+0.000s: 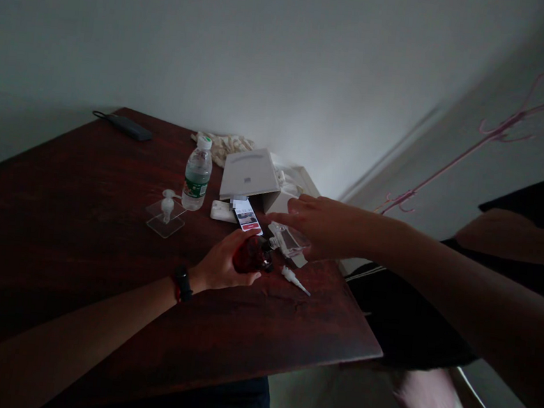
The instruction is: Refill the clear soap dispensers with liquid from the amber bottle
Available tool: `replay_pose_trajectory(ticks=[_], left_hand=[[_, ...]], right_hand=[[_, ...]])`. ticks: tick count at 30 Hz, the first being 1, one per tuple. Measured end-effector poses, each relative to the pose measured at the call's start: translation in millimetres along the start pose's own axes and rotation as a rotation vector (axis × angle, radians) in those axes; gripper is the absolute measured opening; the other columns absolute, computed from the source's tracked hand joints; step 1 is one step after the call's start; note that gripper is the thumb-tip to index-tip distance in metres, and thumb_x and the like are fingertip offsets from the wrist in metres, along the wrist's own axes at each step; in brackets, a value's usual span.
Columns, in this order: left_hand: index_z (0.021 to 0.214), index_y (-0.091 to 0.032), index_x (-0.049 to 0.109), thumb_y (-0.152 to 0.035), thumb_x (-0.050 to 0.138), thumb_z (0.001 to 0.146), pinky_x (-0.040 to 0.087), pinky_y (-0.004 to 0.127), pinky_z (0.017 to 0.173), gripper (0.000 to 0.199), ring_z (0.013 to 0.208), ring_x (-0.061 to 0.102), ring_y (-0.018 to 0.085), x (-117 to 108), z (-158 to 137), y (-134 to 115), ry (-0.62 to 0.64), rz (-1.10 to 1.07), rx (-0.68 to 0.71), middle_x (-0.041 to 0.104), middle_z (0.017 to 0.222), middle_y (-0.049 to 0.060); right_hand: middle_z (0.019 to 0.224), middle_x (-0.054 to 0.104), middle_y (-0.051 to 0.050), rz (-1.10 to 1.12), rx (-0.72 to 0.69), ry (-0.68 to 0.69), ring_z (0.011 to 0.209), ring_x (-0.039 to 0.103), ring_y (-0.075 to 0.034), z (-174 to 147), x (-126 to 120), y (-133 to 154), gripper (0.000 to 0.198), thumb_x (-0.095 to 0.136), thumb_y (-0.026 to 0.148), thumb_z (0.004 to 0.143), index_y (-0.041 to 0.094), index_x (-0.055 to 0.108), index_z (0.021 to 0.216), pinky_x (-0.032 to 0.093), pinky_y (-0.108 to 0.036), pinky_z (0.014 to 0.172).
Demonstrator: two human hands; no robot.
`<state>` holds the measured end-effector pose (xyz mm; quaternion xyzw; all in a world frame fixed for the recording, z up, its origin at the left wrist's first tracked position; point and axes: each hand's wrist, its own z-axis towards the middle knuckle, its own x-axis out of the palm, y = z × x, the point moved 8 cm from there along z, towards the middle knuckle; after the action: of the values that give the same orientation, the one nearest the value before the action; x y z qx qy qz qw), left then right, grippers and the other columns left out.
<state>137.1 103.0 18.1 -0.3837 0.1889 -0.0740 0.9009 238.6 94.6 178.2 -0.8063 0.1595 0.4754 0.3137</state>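
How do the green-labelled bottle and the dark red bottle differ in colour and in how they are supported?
The green-labelled bottle is mostly clear, while the dark red bottle is deeply coloured. The green-labelled bottle stands upright on the table; the dark red bottle is in the grip of the left hand. Both are bottles.

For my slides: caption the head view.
Left hand grips a rounded, glossy, dark red bottle; right hand is at a clear, boxy container.

Surface [81, 237]: dk wood, smooth w/ slight sheen. Red bottle [246, 256]: glossy, glass or plas. unclear. Water bottle [196, 180]: clr plas., shiny. Box [250, 171]: matt card, smooth. Wall [286, 58]: matt.
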Motion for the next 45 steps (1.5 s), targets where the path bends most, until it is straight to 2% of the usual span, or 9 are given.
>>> replay_pose_trajectory(ticks=[3, 7, 13, 19, 35, 45], left_hand=[[0.153, -0.026, 0.043, -0.027, 0.086, 0.078, 0.049, 0.058, 0.117, 0.086, 0.136, 0.06, 0.038, 0, 0, 0, 0.004, -0.007, 0.004, 0.058, 0.148, 0.015], [0.151, -0.026, 0.046, -0.026, 0.087, 0.076, 0.048, 0.059, 0.117, 0.085, 0.136, 0.059, 0.038, -1, 0, 1, -0.002, 0.012, -0.015, 0.059, 0.147, 0.014], [0.152, -0.025, 0.045, -0.025, 0.088, 0.074, 0.049, 0.06, 0.117, 0.089, 0.137, 0.058, 0.038, 2, 0, 6, 0.016, 0.003, -0.03, 0.058, 0.148, 0.014], [0.15, -0.026, 0.046, -0.028, 0.086, 0.076, 0.05, 0.061, 0.116, 0.084, 0.138, 0.057, 0.038, 3, 0, 8, 0.006, 0.007, 0.012, 0.056, 0.15, 0.014], [0.155, -0.029, 0.043, -0.026, 0.086, 0.076, 0.05, 0.062, 0.116, 0.09, 0.136, 0.059, 0.037, 3, -1, 7, -0.009, -0.014, 0.016, 0.058, 0.148, 0.014], [0.157, -0.029, 0.041, -0.026, 0.086, 0.075, 0.05, 0.062, 0.116, 0.093, 0.137, 0.058, 0.038, 4, -1, 9, -0.001, 0.011, 0.013, 0.057, 0.15, 0.014]], right_hand=[[0.13, 0.07, -0.019, -0.006, -0.008, -0.027, 0.107, 0.067, -0.033, 0, 0, 0, 0.092, 0.088, 0.03, 0.076, 0.022, 0.049, 0.16, 0.054, -0.042, 0.088], [0.124, 0.072, -0.018, -0.018, -0.033, -0.053, 0.104, 0.067, -0.033, 1, -1, 3, 0.089, 0.087, 0.038, 0.078, 0.021, 0.052, 0.157, 0.053, -0.043, 0.088], [0.129, 0.071, -0.02, -0.032, -0.036, -0.077, 0.106, 0.068, -0.033, 0, -2, 3, 0.089, 0.087, 0.034, 0.077, 0.02, 0.051, 0.158, 0.053, -0.044, 0.087], [0.134, 0.069, -0.023, -0.017, -0.052, -0.101, 0.109, 0.068, -0.034, -1, -2, 4, 0.087, 0.086, 0.037, 0.08, 0.017, 0.052, 0.157, 0.053, -0.046, 0.091], [0.127, 0.07, -0.022, -0.109, -0.013, 0.023, 0.114, 0.067, -0.035, 3, -7, 12, 0.087, 0.086, 0.027, 0.079, 0.016, 0.051, 0.158, 0.054, -0.045, 0.093], [0.122, 0.072, -0.02, -0.163, -0.055, -0.048, 0.106, 0.067, -0.033, 1, -9, 13, 0.083, 0.086, 0.034, 0.08, 0.016, 0.054, 0.155, 0.052, -0.043, 0.089]])
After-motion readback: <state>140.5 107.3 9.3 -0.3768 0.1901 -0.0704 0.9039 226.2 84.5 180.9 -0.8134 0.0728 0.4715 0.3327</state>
